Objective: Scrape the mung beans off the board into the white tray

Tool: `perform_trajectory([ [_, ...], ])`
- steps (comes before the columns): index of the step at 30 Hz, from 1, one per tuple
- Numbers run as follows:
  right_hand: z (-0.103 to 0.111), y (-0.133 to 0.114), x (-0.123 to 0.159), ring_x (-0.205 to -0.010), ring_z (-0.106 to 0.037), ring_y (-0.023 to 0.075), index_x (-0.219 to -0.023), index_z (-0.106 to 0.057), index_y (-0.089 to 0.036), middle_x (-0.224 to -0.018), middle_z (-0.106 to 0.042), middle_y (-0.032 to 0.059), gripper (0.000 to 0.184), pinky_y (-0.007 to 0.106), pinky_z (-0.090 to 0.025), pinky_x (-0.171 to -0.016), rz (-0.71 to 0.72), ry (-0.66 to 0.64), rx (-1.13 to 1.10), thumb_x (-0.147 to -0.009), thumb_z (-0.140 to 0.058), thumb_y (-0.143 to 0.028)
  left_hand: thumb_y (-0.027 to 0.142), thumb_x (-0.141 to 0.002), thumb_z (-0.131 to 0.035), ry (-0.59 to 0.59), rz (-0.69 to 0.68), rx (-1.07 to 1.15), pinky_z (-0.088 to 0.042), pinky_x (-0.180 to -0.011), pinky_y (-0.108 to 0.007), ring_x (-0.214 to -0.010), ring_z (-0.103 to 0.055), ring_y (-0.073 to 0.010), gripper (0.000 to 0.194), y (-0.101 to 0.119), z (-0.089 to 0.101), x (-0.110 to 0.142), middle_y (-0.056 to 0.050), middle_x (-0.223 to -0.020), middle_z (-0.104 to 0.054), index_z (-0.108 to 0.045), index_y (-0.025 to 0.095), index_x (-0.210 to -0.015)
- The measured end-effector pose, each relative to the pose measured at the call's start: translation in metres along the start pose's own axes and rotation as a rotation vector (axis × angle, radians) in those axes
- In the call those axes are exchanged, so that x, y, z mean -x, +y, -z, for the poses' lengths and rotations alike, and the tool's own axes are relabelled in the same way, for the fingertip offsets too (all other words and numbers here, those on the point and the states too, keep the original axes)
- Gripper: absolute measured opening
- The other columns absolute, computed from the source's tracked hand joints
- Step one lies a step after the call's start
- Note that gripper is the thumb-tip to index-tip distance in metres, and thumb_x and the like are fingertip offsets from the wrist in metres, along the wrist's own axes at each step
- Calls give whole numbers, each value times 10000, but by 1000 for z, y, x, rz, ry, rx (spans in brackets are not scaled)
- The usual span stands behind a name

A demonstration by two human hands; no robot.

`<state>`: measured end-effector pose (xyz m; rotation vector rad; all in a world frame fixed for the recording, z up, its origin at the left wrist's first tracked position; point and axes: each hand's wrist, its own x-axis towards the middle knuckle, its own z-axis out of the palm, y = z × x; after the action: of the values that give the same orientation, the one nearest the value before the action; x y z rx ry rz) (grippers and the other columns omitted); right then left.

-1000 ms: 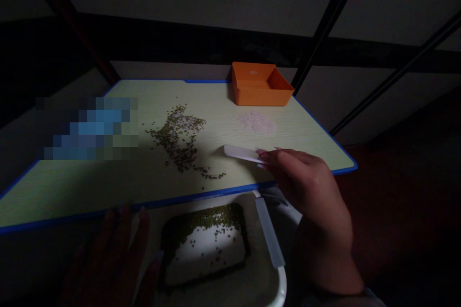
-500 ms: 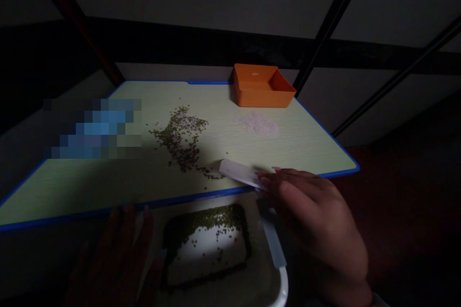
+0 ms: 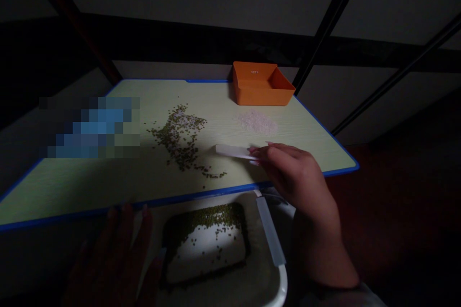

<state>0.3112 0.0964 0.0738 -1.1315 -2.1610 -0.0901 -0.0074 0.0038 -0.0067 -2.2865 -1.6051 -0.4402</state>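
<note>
My right hand (image 3: 293, 170) pinches a flat white scraper (image 3: 234, 151) just above the near part of the table, its far end pointing left. A scattered pile of small green beans (image 3: 183, 156), mixed with whitish grains in its upper part, lies left of the scraper. A thin trail of beans curves towards the near edge. Below that edge is a clear plastic container (image 3: 264, 268) with green beans (image 3: 201, 218) gathered mostly along its far and left sides. In deep shadow, my left hand (image 3: 115, 254) holds the container's left side, fingers stretched along it and thumb at the rim.
An orange open box (image 3: 264, 97) stands at the back right of the pale table (image 3: 302, 139), which has a blue edge. A pile of white grains (image 3: 257, 122) lies before it. On the left is a blurred-out blue thing (image 3: 95, 127). Dark panels rise behind.
My right hand has moved the scraper up and away from the near edge, uncovering the end of the bean trail. My left hand and the container have stayed in place.
</note>
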Motion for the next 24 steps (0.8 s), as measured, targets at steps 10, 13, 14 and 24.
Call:
perform_trajectory([
  [10, 18, -18, 14, -941, -713, 198, -948, -655, -154, -936, -755, 73, 147, 324, -542, -892, 66, -80, -132, -954, -509, -162, 316, -785, -431, 35, -3, 31, -336, -1113, -631, -1481, -227, -337, 733, 2, 0, -1, -62, -1638, -135, -169, 227, -1464],
  [13, 24, -19, 17, -934, -709, 186, -976, -654, -156, -942, -752, 66, 135, 307, -540, -878, 33, -95, -159, -943, -524, -142, 318, -785, -429, 39, -7, 7, -340, -1098, -638, -1479, -231, -342, 736, 1, -1, 0, -73, -1636, -138, -163, 223, -1465],
  [14, 27, -18, 17, -915, -709, 175, -987, -653, -160, -930, -751, 56, 137, 300, -536, -879, 22, -93, -168, -941, -527, -134, 320, -785, -431, 39, -4, 3, -355, -1081, -635, -1475, -240, -345, 737, 0, -1, 0, -74, -1635, -143, -164, 226, -1465],
  [24, 34, -16, 23, -789, -685, 140, -862, -621, -188, -746, -669, 0, 85, 244, -524, -689, -63, 27, -123, -930, -575, -164, 320, -775, -436, 45, 0, 44, -320, -1133, -610, -1489, -214, -325, 735, 0, -1, 0, -73, -1633, -162, -189, 224, -1461],
])
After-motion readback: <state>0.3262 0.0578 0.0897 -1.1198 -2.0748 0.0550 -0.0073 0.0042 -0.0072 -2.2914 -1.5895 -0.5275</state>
